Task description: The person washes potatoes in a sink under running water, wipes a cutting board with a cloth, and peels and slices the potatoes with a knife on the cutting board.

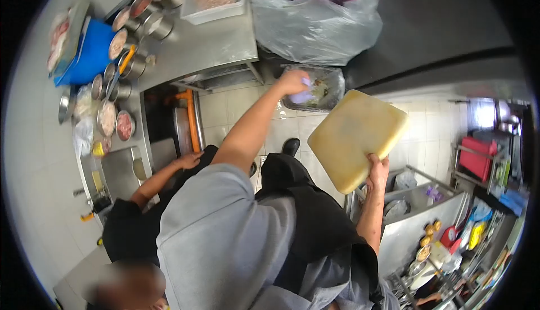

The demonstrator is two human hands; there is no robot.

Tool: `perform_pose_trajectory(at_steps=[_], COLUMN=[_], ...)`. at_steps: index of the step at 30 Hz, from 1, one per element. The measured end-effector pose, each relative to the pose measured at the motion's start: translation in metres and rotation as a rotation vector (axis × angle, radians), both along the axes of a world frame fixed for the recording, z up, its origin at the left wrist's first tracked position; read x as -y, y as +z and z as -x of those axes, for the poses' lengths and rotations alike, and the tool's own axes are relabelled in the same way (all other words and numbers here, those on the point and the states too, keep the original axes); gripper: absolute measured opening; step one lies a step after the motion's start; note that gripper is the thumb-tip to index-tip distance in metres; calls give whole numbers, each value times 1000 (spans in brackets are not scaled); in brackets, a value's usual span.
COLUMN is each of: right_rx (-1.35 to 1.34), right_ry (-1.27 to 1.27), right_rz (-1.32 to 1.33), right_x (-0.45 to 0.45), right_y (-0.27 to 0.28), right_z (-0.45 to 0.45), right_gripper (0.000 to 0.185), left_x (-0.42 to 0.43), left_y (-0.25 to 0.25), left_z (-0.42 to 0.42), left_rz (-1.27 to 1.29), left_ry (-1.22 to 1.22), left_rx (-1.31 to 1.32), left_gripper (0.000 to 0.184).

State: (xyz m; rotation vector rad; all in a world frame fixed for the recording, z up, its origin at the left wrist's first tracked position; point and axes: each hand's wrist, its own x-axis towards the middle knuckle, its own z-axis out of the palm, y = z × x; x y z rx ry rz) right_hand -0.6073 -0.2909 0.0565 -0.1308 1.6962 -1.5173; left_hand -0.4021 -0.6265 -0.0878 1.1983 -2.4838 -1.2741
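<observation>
My left hand [293, 82] reaches out over a bin lined with clear plastic [336, 92], its fingers closed on a light purple cloth [304, 94]. Food scraps [319, 89] lie inside the bin. In my right hand [377, 171] is a thick yellowish cutting board [360, 136], gripped at its near right edge. The board is tilted and held off the floor, to the right of the bin. Its upper corner comes close to the bin's edge.
A co-worker in black [132, 225] stands close on my left, by a sink [121, 172]. Metal pots [160, 26] and a tub of minced meat [214, 15] crowd the steel counter [216, 48]. A large plastic bag [315, 29] is beyond the bin. Another sink [416, 209] lies to my right.
</observation>
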Motion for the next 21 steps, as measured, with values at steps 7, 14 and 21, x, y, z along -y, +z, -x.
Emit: perform_pose_trajectory(at_steps=[7, 14, 21], right_rx=[119, 173, 133], right_ry=[-180, -463, -820], right_rz=[102, 354, 559], right_x=[-164, -283, -420], right_y=[-28, 0, -16], right_z=[59, 50, 16], right_gripper=[37, 43, 47], left_x=[81, 197, -86], left_y=[93, 16, 35], left_z=[-146, -162, 18], left_rz=[320, 534, 748], left_ry=[504, 350, -11], left_rx=[126, 835, -306], left_gripper=[52, 106, 25])
